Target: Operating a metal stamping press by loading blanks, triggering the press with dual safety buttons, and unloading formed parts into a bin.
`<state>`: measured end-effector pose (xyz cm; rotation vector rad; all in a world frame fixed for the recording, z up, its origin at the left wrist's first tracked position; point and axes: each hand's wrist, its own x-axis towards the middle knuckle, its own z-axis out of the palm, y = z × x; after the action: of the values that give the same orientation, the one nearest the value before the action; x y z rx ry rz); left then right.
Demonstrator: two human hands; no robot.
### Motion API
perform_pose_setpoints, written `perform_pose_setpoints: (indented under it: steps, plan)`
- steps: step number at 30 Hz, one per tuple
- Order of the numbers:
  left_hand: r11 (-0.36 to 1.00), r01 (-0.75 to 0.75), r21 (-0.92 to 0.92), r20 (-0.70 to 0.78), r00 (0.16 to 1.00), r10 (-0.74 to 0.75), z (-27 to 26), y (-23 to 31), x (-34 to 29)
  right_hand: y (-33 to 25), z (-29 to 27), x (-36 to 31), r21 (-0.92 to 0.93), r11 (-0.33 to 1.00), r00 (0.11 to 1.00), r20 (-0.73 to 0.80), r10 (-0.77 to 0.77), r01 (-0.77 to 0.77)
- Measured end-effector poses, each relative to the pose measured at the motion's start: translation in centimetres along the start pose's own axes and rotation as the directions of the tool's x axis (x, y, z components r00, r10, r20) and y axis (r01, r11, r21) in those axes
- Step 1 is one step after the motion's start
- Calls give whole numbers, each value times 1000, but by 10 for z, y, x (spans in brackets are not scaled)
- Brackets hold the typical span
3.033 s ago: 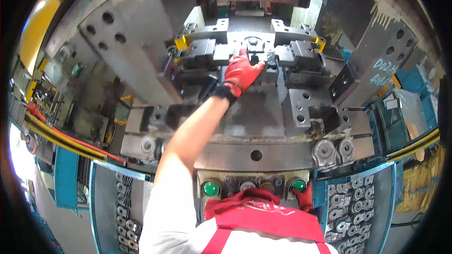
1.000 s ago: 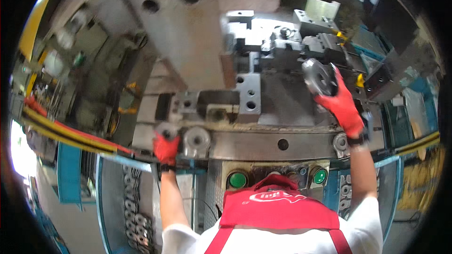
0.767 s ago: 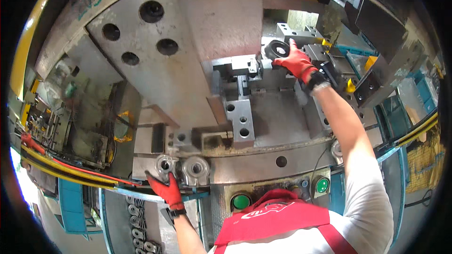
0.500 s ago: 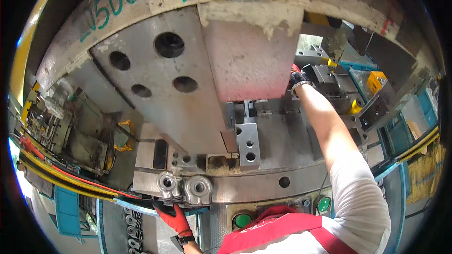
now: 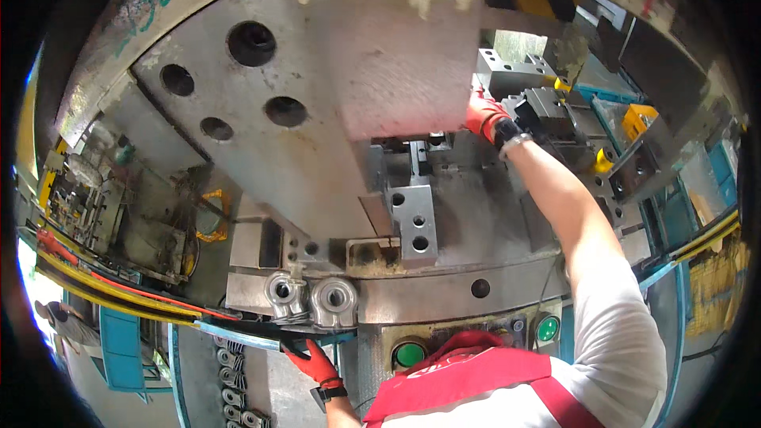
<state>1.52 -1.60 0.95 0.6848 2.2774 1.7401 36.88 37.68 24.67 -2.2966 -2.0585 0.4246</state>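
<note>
My right hand (image 5: 485,117), in a red glove, reaches far forward beside the pinkish lower face of a big upper metal block (image 5: 404,63). Its fingertips are partly hidden at the block's edge, so I cannot see whether they hold anything. Close to the front rim, my left hand (image 5: 315,366), also gloved in red, has its thumb and fingers apart beside the bench edge. Just beyond it, ring-ended metal parts stand side by side on the press bed: one larger part (image 5: 334,301) and a small stack (image 5: 284,295) to its left.
A steel block with holes (image 5: 414,226) sits on the machine bed. Two green buttons (image 5: 409,354) (image 5: 547,328) are on the front panel. More metal parts (image 5: 231,380) lie low at the left. Yellow rails (image 5: 119,301) run along the left side, where a person (image 5: 71,329) appears.
More of my right hand shows now, farther forward and left beside the upper block. My left hand has shifted slightly right. The whole view has tilted a little.
</note>
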Motion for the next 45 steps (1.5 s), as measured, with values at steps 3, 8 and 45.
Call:
perform_pose_setpoints:
  steps: [3,8,45]
  plan:
    - [983,31,-179,151,989,-3,10,-18,-14,39,-2,-87,77,986,964,-234,-129,150]
    - [945,328,2,506,814,-283,-14,-73,-62,64,38,-253,316,759,814,-346,-467,570]
    - [905,121,407,627,684,-373,25,-9,-130,356,349,-355,512,751,904,142,404,-416]
